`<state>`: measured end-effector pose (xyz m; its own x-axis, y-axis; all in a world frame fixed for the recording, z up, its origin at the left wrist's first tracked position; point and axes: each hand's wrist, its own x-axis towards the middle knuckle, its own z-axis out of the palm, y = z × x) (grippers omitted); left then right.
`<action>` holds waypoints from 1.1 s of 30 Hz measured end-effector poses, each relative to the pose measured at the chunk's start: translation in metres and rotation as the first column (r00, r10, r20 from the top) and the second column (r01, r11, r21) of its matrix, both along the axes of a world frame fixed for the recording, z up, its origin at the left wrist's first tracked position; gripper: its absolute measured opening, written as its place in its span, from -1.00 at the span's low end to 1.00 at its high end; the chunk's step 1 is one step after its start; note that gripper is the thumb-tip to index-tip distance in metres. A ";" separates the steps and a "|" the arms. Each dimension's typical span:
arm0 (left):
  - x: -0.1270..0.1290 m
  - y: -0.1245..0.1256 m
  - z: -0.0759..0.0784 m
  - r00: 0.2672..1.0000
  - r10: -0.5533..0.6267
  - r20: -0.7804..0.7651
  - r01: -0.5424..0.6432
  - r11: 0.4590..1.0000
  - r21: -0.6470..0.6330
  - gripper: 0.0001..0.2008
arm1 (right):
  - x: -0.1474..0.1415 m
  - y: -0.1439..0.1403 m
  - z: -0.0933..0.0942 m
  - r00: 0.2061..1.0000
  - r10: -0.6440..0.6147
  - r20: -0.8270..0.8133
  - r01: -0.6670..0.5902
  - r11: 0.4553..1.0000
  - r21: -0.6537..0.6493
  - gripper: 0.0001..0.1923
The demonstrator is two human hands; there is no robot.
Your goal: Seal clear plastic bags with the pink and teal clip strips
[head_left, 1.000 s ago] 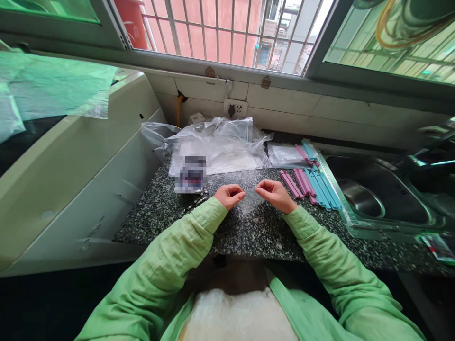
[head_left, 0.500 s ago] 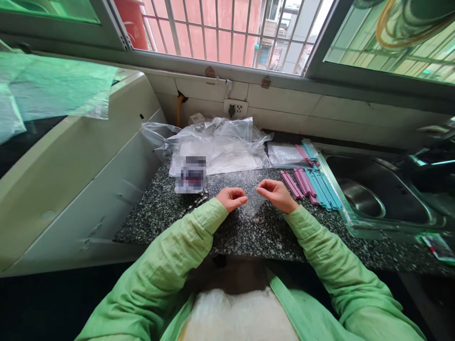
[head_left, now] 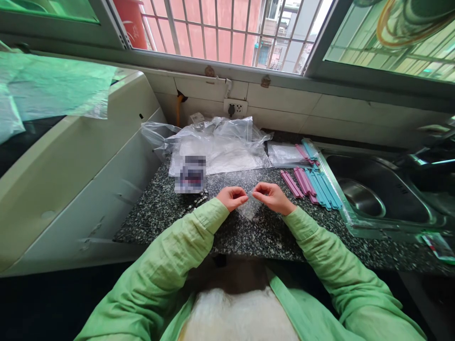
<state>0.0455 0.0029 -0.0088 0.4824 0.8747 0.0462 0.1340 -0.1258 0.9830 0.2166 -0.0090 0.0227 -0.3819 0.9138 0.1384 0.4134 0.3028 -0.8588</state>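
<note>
Over the speckled counter, a small clear plastic bag hangs between my hands, its edges hard to see. My left hand pinches one side of it between thumb and fingertips. On the other side my right hand is closed in a similar pinch, its fingertips close to the left ones. Pink sealing clips and blue sealing clips lie in rows just right of my right hand. Beyond my left hand rests a blurred packet with a beaded string beside it.
A heap of clear plastic bags lies at the back by the wall socket. Flat bags sit beside it. A steel sink is on the right, a white appliance on the left.
My right hand has moved slightly left and down, narrowing the gap to my left hand. My left hand has barely moved.
</note>
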 end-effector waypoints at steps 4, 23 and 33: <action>0.000 0.001 -0.001 1.000 -0.001 0.010 0.001 1.000 0.015 -0.72 | 0.000 0.000 0.001 1.000 -0.004 0.011 0.004 1.000 0.005 -0.76; -0.003 0.001 0.002 1.000 -0.014 0.013 0.014 1.000 -0.002 -0.74 | 0.002 0.002 -0.001 0.999 -0.025 -0.025 0.024 0.999 -0.036 -0.74; -0.005 0.002 0.003 0.999 0.020 0.028 -0.020 1.000 0.007 -0.72 | 0.002 0.002 0.000 0.995 -0.034 -0.089 0.031 0.999 -0.033 -0.74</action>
